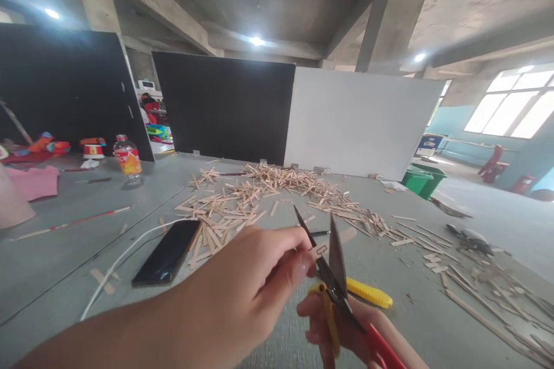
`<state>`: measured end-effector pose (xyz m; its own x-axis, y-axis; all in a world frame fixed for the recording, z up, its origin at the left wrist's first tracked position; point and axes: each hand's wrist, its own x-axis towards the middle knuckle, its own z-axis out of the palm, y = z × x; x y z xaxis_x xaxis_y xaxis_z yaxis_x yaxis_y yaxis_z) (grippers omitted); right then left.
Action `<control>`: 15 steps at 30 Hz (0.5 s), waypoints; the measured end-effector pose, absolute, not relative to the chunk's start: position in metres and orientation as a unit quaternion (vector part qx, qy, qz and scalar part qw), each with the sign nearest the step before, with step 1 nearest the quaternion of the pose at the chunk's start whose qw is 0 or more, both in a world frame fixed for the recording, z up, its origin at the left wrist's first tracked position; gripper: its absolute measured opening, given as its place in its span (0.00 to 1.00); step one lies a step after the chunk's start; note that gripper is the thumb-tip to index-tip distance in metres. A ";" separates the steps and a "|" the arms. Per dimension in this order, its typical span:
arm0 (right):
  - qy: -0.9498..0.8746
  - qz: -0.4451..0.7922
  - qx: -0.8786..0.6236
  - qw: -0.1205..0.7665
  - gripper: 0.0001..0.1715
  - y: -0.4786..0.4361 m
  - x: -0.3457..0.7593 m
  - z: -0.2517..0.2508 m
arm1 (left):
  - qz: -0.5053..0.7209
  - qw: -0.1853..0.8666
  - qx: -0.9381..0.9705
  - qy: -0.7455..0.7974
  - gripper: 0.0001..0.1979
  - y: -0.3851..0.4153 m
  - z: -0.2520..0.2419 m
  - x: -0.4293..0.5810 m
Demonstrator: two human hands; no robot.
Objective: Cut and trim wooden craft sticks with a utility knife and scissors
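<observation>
Between the thumb and fingers of my left hand [272, 282] is a flat wooden stick [341, 238] with a small dark outline drawn on it. My right hand [346, 328] is wrapped round the handles of a pair of scissors [336, 277], one handle red and one yellow. The blades stand apart and point up and away, with the stick running between them. Just beyond my right hand lies a yellow cutter [370, 293] on the grey table. Behind the blades is a dark pen-like item [320, 233], partly hidden.
Wooden sticks [259, 184] are heaped across the table's middle. A phone [168, 253] with a white cable [125, 262] lies left of my left hand. A bottle [128, 161] stands farther left. Thin strips [480, 311] cover the right side, and black and white panels [355, 121] rise behind.
</observation>
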<state>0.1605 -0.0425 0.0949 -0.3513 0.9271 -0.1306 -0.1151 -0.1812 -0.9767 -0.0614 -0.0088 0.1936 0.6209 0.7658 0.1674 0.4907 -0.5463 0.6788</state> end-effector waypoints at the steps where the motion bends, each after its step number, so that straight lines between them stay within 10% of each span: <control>1: -0.484 0.660 -0.414 0.399 0.33 -0.041 0.157 0.096 | 0.225 0.293 0.852 0.370 0.21 -0.010 0.193 -0.061; 15: -0.547 0.604 -0.434 0.384 0.27 -0.043 0.152 0.097 | 0.204 0.356 0.843 0.349 0.13 -0.011 0.192 -0.064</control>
